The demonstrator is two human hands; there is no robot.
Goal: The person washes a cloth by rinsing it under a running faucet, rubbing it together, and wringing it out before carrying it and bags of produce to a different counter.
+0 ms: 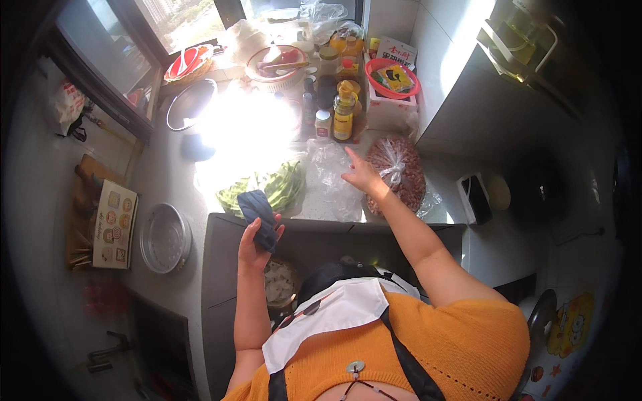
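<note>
My left hand (251,252) is closed on a flat, dark blue, oblong thing (257,212), holding it tilted at the counter's front edge. Its kind is unclear from here. Right behind it lies a heap of long green vegetables (284,184), partly washed out by glare. My right hand (363,175) reaches forward with its index finger stretched out and nothing visible in it. Beneath its fingertips is a crumpled clear plastic bag (328,175). Beside the wrist, on the right, sits a knotted clear bag of reddish-brown nuts or beans (406,184).
Behind the clear bag stand a yellow-labelled bottle (343,120) and several jars. A red basket (392,79) tops a white box at the back right. At left are a round metal pan (165,238) and a printed box (115,224). A bowl (279,281) sits below the counter edge.
</note>
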